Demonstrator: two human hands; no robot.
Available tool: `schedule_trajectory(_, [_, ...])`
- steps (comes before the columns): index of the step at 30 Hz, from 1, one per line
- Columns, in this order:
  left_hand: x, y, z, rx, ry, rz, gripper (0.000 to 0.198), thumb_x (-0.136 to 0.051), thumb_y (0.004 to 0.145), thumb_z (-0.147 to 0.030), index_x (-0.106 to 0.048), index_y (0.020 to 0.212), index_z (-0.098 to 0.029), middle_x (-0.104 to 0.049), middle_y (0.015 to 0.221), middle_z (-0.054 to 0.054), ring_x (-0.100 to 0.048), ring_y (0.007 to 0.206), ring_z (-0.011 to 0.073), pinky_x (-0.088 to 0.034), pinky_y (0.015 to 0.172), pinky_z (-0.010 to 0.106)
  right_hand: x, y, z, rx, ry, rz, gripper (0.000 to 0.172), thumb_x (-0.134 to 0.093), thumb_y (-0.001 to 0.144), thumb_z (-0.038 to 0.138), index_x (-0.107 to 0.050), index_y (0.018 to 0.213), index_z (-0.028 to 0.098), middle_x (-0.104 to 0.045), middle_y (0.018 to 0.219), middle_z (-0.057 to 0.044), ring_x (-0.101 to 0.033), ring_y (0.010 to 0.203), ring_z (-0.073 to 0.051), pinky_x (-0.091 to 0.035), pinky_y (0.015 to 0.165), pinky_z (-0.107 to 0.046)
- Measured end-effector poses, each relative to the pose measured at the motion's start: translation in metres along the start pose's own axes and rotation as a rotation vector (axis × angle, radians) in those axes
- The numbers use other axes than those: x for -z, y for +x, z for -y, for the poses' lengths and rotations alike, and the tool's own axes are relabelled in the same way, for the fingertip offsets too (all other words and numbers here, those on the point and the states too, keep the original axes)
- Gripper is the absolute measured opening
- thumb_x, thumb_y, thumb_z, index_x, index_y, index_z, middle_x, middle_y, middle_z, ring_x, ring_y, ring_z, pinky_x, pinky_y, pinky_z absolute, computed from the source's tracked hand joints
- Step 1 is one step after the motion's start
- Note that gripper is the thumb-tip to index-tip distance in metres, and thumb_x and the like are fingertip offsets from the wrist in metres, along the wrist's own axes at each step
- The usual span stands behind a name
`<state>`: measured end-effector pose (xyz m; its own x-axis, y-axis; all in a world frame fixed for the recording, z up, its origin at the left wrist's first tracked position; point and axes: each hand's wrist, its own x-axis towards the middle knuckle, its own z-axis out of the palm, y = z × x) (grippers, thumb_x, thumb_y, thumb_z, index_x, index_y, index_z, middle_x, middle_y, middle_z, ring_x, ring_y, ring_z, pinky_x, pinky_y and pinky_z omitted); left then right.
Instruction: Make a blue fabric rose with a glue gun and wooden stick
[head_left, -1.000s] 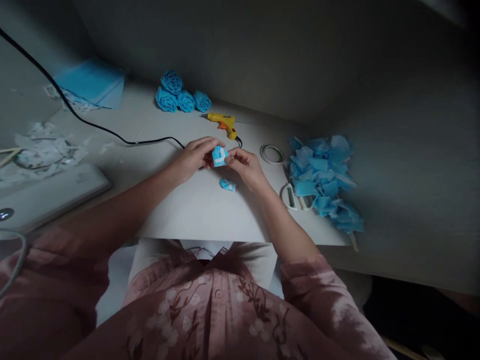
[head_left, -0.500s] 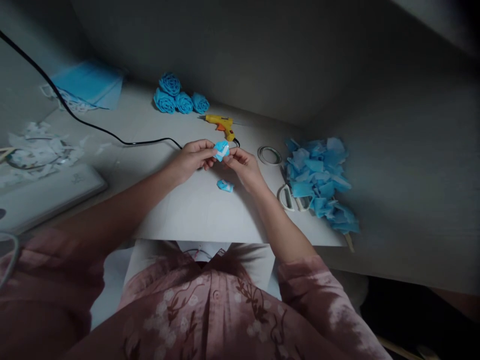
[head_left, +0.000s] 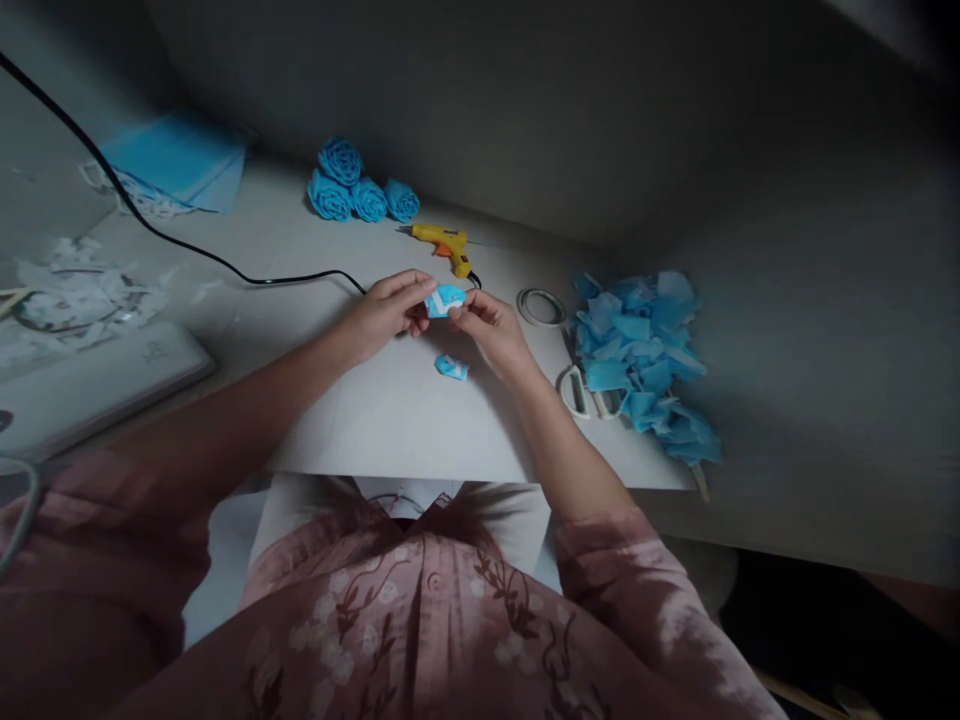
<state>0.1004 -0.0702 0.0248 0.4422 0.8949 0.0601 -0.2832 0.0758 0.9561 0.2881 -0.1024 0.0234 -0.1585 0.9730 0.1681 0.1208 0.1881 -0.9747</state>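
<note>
Between my two hands is a small folded blue-and-white petal piece (head_left: 447, 300), held above the tabletop. The fingers of my left hand (head_left: 396, 308) pinch its left edge. On its right edge, my right hand (head_left: 489, 328) has thumb and fingers closed. A second folded blue-and-white piece (head_left: 451, 367) lies on the table just below my hands, touched by neither. Beyond them rests a yellow glue gun (head_left: 442, 245) with an orange trigger, its nozzle pointing left.
Several blue rosettes (head_left: 341, 185) sit at the back. Loose blue pieces (head_left: 637, 350) are heaped at the right, by scissors (head_left: 576, 392) and a tape roll (head_left: 541, 307). A black cable (head_left: 225, 268) crosses the left side, near white scraps (head_left: 82, 300) and a blue sheet stack (head_left: 180, 160).
The held piece has turned a little and shows wider and flatter between my fingers, with more of its white band visible. Both hands stay in nearly the same place.
</note>
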Motion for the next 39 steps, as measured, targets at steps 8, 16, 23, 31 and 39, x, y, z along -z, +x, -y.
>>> schedule_trajectory(8, [0.001,0.000,0.006,0.001,0.160,0.033,0.018,-0.079,0.078,-0.021,-0.062,0.078,-0.016,-0.060,0.062,-0.002,-0.051,0.053,0.0079,-0.038,0.048,0.019,-0.006,-0.001,-0.002,0.028,0.005,-0.031,0.052,-0.080,0.077,0.069,-0.056,0.075,0.023,-0.049,0.071,0.003,-0.046,0.072,-0.014,-0.041,0.071,-0.030])
schedule_trajectory(16, [-0.002,-0.001,0.000,0.010,0.280,0.003,0.010,-0.072,0.073,-0.018,-0.062,0.073,-0.016,-0.057,0.057,-0.003,-0.047,0.050,0.0077,-0.035,0.047,0.019,-0.006,0.000,-0.003,0.054,-0.097,-0.013,0.041,-0.076,0.080,0.056,-0.055,0.075,0.021,-0.047,0.068,0.005,-0.040,0.067,-0.011,-0.033,0.065,-0.027])
schedule_trajectory(23, [0.001,0.000,-0.001,-0.002,0.302,0.008,0.014,-0.070,0.073,-0.022,-0.059,0.067,-0.016,-0.055,0.057,-0.002,-0.046,0.050,0.0077,-0.034,0.047,0.020,0.001,0.000,0.002,0.034,-0.094,-0.016,0.028,-0.069,0.082,0.046,-0.064,0.077,0.019,-0.059,0.072,0.002,-0.051,0.073,-0.014,-0.043,0.072,-0.029])
schedule_trajectory(31, [0.003,0.001,0.007,-0.033,0.451,0.034,0.017,-0.072,0.074,-0.022,-0.056,0.069,-0.017,-0.048,0.056,-0.005,-0.042,0.053,0.0083,-0.031,0.052,0.022,0.006,0.000,0.003,0.108,-0.051,0.046,0.046,-0.076,0.084,0.052,-0.071,0.120,0.023,-0.069,0.103,-0.004,-0.064,0.096,-0.019,-0.053,0.090,-0.036])
schedule_trajectory(39, [-0.001,-0.002,0.006,-0.077,0.391,0.046,0.014,-0.071,0.077,-0.025,-0.060,0.082,-0.017,-0.049,0.062,-0.006,-0.042,0.053,0.0080,-0.033,0.049,0.021,0.003,0.006,-0.010,0.149,-0.025,-0.051,0.049,-0.075,0.087,0.054,-0.067,0.126,0.026,-0.061,0.091,-0.001,-0.057,0.083,-0.016,-0.056,0.079,-0.033])
